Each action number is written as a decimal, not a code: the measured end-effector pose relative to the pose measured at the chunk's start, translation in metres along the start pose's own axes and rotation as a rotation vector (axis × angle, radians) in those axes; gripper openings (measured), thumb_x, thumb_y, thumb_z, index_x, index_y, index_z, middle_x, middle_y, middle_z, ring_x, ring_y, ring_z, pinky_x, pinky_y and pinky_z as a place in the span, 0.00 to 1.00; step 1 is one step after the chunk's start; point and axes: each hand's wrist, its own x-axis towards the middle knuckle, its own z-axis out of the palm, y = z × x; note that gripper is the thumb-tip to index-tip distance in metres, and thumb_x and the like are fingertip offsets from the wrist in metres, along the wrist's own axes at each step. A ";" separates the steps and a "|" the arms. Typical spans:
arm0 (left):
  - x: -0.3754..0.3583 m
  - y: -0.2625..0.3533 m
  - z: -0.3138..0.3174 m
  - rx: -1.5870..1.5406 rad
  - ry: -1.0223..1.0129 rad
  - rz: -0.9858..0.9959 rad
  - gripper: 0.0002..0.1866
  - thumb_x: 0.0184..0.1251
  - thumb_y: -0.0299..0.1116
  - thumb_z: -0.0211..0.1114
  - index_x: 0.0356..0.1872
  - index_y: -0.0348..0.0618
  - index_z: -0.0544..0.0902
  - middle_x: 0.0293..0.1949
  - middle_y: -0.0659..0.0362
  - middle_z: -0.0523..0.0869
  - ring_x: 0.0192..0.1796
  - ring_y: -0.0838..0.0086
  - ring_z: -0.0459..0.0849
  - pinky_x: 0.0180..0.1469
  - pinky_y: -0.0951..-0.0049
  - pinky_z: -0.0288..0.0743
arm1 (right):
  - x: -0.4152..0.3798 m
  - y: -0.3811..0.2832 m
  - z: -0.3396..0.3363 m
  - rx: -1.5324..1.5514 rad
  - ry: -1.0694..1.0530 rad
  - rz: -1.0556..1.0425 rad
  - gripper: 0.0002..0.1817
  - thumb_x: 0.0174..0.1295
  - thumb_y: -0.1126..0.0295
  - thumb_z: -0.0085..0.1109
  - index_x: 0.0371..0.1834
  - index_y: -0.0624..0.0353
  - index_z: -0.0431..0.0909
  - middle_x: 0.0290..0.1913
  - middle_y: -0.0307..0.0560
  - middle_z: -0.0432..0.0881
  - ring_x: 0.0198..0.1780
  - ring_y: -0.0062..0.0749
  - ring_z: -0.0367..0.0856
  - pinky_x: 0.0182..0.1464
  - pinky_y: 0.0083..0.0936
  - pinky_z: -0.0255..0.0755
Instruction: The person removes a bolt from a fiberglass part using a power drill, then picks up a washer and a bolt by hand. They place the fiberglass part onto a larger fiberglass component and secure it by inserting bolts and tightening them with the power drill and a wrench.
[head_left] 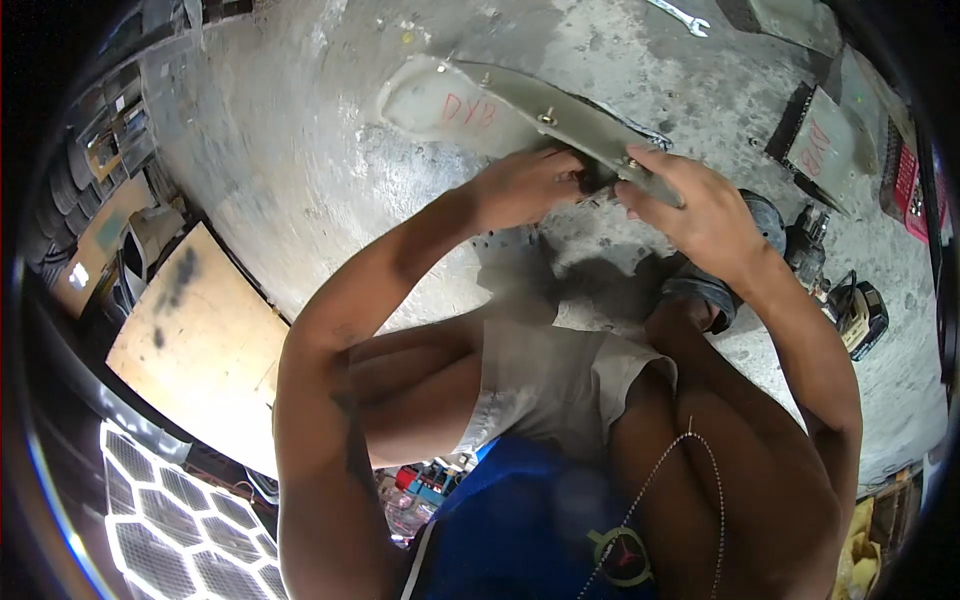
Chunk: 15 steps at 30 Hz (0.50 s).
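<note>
A grey-green panel (430, 110) with red letters that look like "DYB" is held up above the concrete floor. Small bolts (547, 118) stick out along its folded strip. My right hand (695, 205) grips the near right end of this panel between thumb and fingers, close to one of the bolts. Beside it, my left hand (535, 188) is curled at the panel's lower edge, fingers bent toward a dark spot. What lies between those left fingers is hidden in shadow.
An open-end wrench (685, 18) lies on the floor at the top. Another red-lettered panel (835, 150) is at right, near a red plastic crate (910, 195). A power tool (808, 240) sits beside my foot. A pale board (205, 340) stands at left.
</note>
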 end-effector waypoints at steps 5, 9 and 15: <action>0.002 -0.018 0.002 0.133 -0.089 0.074 0.20 0.52 0.25 0.66 0.49 0.51 0.83 0.53 0.62 0.78 0.53 0.66 0.81 0.50 0.66 0.81 | -0.003 0.001 0.004 -0.241 0.051 -0.183 0.15 0.59 0.72 0.64 0.50 0.50 0.82 0.59 0.51 0.80 0.51 0.47 0.84 0.50 0.36 0.81; 0.005 -0.014 -0.001 0.157 0.015 0.152 0.16 0.53 0.25 0.66 0.45 0.48 0.83 0.51 0.62 0.77 0.53 0.67 0.81 0.47 0.66 0.83 | -0.004 -0.004 0.004 -0.243 0.003 -0.130 0.15 0.60 0.71 0.64 0.52 0.49 0.82 0.61 0.50 0.79 0.54 0.47 0.83 0.53 0.36 0.81; 0.003 -0.011 0.001 0.304 0.035 0.213 0.12 0.58 0.31 0.62 0.45 0.47 0.81 0.45 0.65 0.76 0.50 0.73 0.80 0.42 0.71 0.82 | -0.006 -0.009 0.010 -0.149 0.020 0.005 0.16 0.62 0.69 0.64 0.54 0.46 0.82 0.63 0.47 0.78 0.59 0.47 0.81 0.57 0.36 0.79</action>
